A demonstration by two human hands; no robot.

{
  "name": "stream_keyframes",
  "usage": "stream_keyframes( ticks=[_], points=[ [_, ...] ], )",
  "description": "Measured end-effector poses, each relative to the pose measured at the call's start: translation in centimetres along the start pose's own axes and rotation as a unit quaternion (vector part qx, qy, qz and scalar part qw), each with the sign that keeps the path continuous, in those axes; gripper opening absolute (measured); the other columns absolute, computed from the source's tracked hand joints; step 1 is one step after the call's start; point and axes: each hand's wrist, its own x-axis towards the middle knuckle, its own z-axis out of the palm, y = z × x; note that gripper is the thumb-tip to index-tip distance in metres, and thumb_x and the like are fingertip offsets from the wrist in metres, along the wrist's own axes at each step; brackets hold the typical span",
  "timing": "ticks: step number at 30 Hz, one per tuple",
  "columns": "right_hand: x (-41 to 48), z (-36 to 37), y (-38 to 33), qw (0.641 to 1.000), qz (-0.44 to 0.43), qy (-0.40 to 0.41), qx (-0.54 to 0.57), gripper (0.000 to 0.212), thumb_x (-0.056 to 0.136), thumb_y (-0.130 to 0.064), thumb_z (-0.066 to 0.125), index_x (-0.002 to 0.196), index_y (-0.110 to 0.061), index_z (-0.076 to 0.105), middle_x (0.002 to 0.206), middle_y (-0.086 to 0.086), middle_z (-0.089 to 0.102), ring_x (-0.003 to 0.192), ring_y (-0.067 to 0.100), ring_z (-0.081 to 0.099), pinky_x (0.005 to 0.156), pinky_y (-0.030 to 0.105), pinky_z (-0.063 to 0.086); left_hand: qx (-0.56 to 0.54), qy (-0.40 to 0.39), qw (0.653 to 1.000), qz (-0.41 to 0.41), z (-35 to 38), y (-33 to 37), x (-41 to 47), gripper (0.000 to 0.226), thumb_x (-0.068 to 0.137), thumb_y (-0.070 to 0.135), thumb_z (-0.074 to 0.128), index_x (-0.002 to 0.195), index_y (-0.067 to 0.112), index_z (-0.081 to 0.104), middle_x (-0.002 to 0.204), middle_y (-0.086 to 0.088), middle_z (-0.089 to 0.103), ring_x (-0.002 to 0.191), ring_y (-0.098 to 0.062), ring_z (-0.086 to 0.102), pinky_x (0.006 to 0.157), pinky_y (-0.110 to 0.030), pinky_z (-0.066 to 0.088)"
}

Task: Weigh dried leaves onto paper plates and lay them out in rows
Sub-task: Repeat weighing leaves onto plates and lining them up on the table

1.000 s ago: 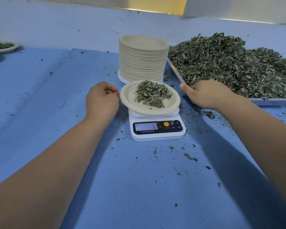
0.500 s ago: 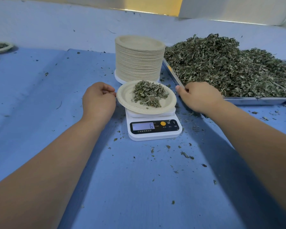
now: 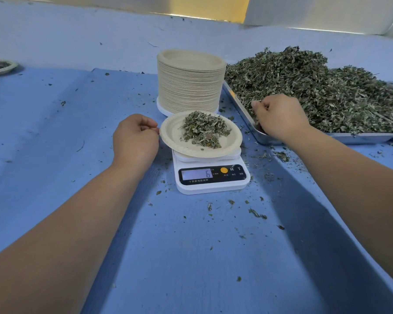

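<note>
A paper plate with a small heap of dried leaves sits on a white kitchen scale whose display reads 6. My left hand has its fingers curled at the plate's left rim, touching it. My right hand reaches into the near left corner of a metal tray heaped with dried leaves, its fingers curled among them. A tall stack of empty paper plates stands behind the scale.
Filled plates lie at the far left edge of the blue cloth. Leaf crumbs are scattered around the scale and in front of it. A pale wall rises behind the stack and tray.
My right hand has moved from the tray's left edge up into the leaf pile. The left hand stays at the plate's rim. The scale reading changed from 5 to 6.
</note>
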Motion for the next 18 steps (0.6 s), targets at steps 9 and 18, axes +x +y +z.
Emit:
stream_keyframes(
  ticks=[9, 18],
  points=[
    [0.4, -1.7, -3.8, 0.984, -0.064, 0.106, 0.125, 0.052, 0.103, -0.046, 0.051, 0.063, -0.012, 0.052, 0.054, -0.001, 0.044, 0.05, 0.014, 0.035, 0.053, 0.031, 0.031, 0.0, 0.003, 1.0, 0.005, 0.1, -0.2, 0.1, 0.037, 0.06, 0.019, 0.039, 0.082, 0.025, 0.067, 0.073, 0.009, 0.07, 0.084, -0.02, 0.071, 0.085, -0.043, 0.06],
    [-0.4, -1.1, -12.9, 0.969, -0.189, 0.011, 0.16, 0.042, 0.097, -0.054, 0.057, 0.071, -0.021, 0.058, 0.055, -0.009, 0.046, 0.051, 0.002, 0.041, 0.053, 0.018, 0.03, -0.035, 0.067, 0.997, 0.004, -0.1, -0.3, 0.4, 0.011, 0.09, 0.03, 0.049, 0.092, 0.022, 0.057, 0.066, 0.003, 0.071, 0.045, -0.013, 0.064, 0.052, -0.031, 0.052]
  ],
)
